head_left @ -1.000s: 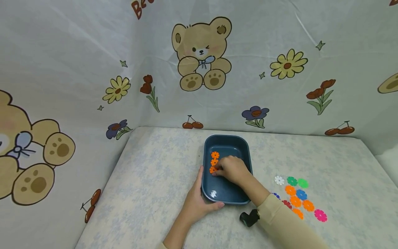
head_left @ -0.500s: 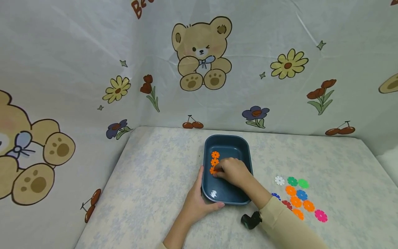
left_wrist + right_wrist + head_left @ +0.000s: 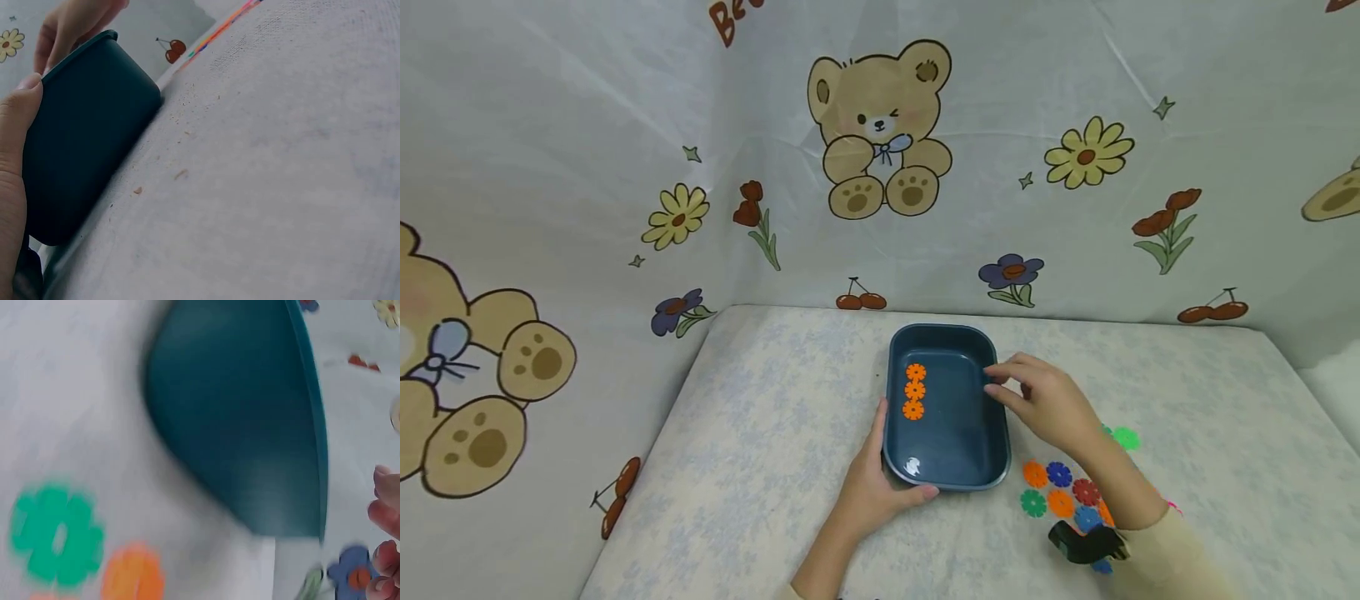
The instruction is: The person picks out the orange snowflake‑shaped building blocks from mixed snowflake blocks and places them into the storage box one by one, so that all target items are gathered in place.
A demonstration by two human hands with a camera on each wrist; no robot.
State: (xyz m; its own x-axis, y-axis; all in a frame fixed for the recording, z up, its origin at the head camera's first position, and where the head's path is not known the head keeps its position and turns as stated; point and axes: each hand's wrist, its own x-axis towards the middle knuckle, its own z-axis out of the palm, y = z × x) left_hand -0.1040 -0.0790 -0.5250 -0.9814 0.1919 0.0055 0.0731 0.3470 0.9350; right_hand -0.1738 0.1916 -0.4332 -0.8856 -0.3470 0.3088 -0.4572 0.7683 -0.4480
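Note:
A dark blue tray (image 3: 996, 417) sits mid-table with three orange flower discs (image 3: 914, 390) in a row along its left inner side. My left hand (image 3: 868, 487) grips the tray's near-left corner, thumb over the front rim and fingers along the left wall. In the left wrist view the thumb (image 3: 19, 119) presses the tray's outer wall (image 3: 87, 156). My right hand (image 3: 1041, 398) hovers over the tray's right rim with loosely spread fingers, holding nothing. The right wrist view is blurred and shows the tray (image 3: 250, 425) from outside.
Several loose flower discs lie right of the tray: orange (image 3: 1034, 474), blue (image 3: 1059, 474), green (image 3: 1033, 502), red (image 3: 1086, 492), another green (image 3: 1124, 437). My right forearm hides others. Printed cloth walls stand behind and to the left.
My right hand let go of the third orange disc and drew back out of the tray to the right. The left hand and tray stayed put.

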